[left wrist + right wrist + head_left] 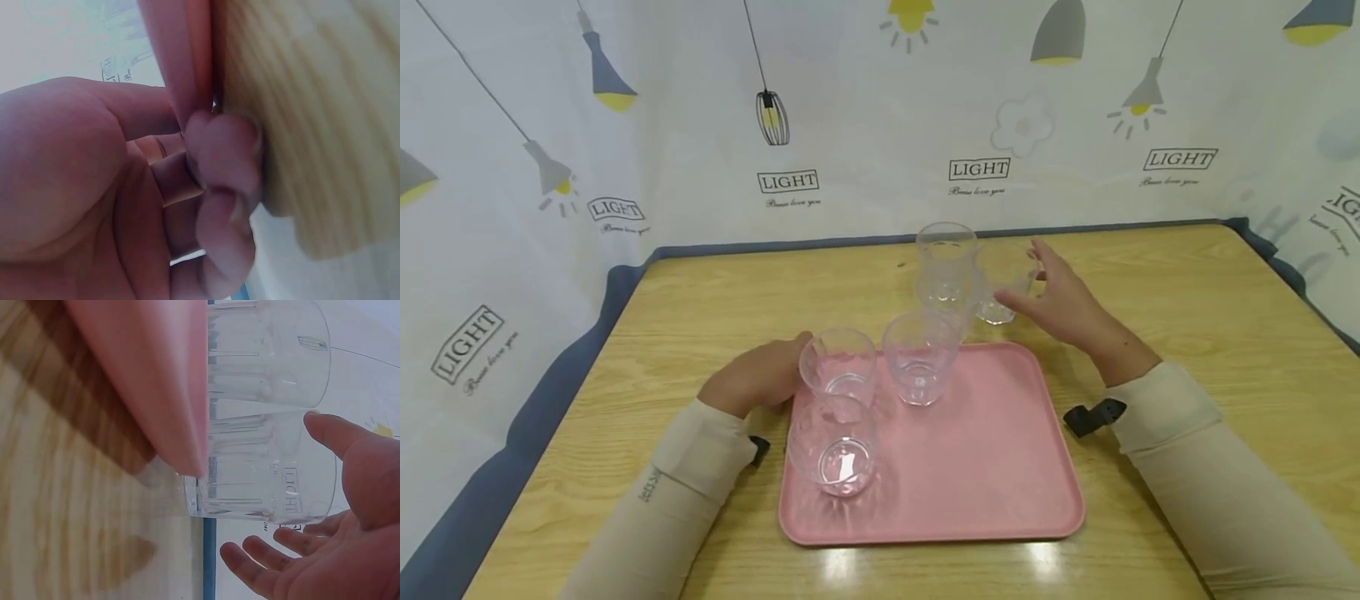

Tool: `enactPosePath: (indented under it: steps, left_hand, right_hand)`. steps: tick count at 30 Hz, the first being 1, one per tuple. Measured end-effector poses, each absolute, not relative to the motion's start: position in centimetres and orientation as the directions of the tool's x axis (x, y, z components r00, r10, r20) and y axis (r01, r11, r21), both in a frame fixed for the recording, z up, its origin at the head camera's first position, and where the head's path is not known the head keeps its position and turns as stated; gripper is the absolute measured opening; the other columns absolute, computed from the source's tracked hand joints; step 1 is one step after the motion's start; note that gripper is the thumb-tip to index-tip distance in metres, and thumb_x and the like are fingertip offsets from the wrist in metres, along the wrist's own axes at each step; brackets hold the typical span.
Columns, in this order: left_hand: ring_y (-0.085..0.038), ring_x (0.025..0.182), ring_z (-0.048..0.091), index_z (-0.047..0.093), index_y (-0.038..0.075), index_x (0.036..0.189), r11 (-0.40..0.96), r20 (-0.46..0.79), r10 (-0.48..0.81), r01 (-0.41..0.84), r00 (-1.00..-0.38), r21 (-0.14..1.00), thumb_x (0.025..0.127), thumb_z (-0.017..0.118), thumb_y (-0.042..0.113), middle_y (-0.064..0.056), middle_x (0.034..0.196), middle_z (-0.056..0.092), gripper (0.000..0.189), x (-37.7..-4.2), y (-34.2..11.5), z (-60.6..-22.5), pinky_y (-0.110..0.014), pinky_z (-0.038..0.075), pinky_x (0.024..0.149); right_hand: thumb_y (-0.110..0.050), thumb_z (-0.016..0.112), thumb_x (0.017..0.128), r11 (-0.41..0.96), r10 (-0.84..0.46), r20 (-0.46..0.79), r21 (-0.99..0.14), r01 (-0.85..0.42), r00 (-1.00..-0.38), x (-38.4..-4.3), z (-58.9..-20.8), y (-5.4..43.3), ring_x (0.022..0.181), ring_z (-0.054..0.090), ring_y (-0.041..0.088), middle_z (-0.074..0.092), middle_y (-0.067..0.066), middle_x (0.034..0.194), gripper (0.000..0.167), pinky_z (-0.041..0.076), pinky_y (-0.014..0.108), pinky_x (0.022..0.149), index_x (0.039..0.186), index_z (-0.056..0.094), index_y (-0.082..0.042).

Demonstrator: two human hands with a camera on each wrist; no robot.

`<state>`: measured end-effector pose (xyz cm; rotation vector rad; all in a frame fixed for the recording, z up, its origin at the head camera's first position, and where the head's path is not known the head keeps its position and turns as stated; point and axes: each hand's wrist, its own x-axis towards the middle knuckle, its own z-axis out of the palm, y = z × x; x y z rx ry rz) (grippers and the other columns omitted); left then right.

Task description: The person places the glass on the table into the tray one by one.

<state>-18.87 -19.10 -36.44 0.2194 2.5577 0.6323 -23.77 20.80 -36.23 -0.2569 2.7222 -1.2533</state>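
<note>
Clock positions are taken from the tray's centre, head view. A pale wood-grain table is backed by a white wall covering, printed with hanging lamps and "LIGHT" lettering; its foot is edged by a blue band. Two glare patches are thrown on the wood, at 5 and 7 o'clock. A pink tray is laid on the table; its rim is pinched at 10 o'clock by the left hand, thumb above, fingers curled beneath. Clear cups are carried on the tray at 9, 10 and 12 o'clock. Beyond the far rim, another cup is seen at 12. A further cup, at 1 o'clock, is flanked by the right hand, thumb and fingers spread; whether it is touched cannot be told.
</note>
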Motion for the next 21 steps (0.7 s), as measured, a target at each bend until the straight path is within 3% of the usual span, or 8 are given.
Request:
enactPosePath:
  steps: [4,9,12,17,21]
  left_hand:
    - [-0.019,0.049,0.050,0.056,0.017,0.081,0.881,-0.434,0.259,0.027,-0.863,0.472,0.102,0.001,0.059,0.000,0.054,0.047,0.072,-18.84,-19.13,-36.43,-0.033,0.047,0.071]
    - [-0.018,0.048,0.048,0.056,0.017,0.083,0.879,-0.436,0.264,0.029,-0.860,0.475,0.103,0.003,0.057,0.001,0.054,0.045,0.069,-18.92,-19.12,-36.40,-0.034,0.047,0.065]
    - [-0.018,0.048,0.046,0.055,0.017,0.083,0.873,-0.443,0.266,0.019,-0.856,0.488,0.104,0.005,0.056,0.001,0.054,0.044,0.067,-18.91,-19.12,-36.37,-0.035,0.046,0.061]
    - [-0.018,0.049,0.048,0.056,0.016,0.080,0.876,-0.448,0.269,0.023,-0.853,0.482,0.104,0.002,0.054,0.001,0.055,0.045,0.071,-18.88,-19.12,-36.25,-0.034,0.046,0.065]
    - [-0.018,0.051,0.050,0.055,0.016,0.091,0.880,-0.428,0.301,0.075,-0.852,0.469,0.106,0.005,0.049,0.000,0.058,0.048,0.062,-18.98,-19.10,-36.26,-0.033,0.047,0.064]
  right_hand:
    - [-0.053,0.064,0.093,0.631,-0.224,-0.069,-0.771,-0.091,-0.972,-23.89,-36.30,20.70,0.148,0.026,0.040,0.012,0.011,0.168,0.106,0.040,0.062,0.108,0.160,-0.010,-0.018]
    - [-0.051,0.067,0.092,0.623,-0.208,-0.064,-0.778,-0.082,-0.976,-24.01,-36.26,20.65,0.147,0.028,0.040,0.022,0.013,0.165,0.109,0.036,0.061,0.111,0.160,-0.012,-0.018]
    - [-0.049,0.069,0.091,0.611,-0.196,-0.060,-0.788,-0.074,-0.979,-24.06,-36.20,20.61,0.146,0.029,0.040,0.028,0.014,0.163,0.111,0.036,0.060,0.111,0.160,-0.011,-0.018]
    - [-0.045,0.074,0.089,0.594,-0.176,-0.045,-0.801,-0.070,-0.983,-23.86,-36.21,20.58,0.142,0.034,0.039,0.033,0.016,0.159,0.111,0.041,0.058,0.107,0.161,-0.007,-0.016]
    - [-0.042,0.076,0.087,0.580,-0.160,-0.029,-0.812,-0.070,-0.987,-23.67,-36.20,20.56,0.138,0.039,0.037,0.036,0.019,0.156,0.112,0.043,0.056,0.104,0.161,-0.003,-0.015]
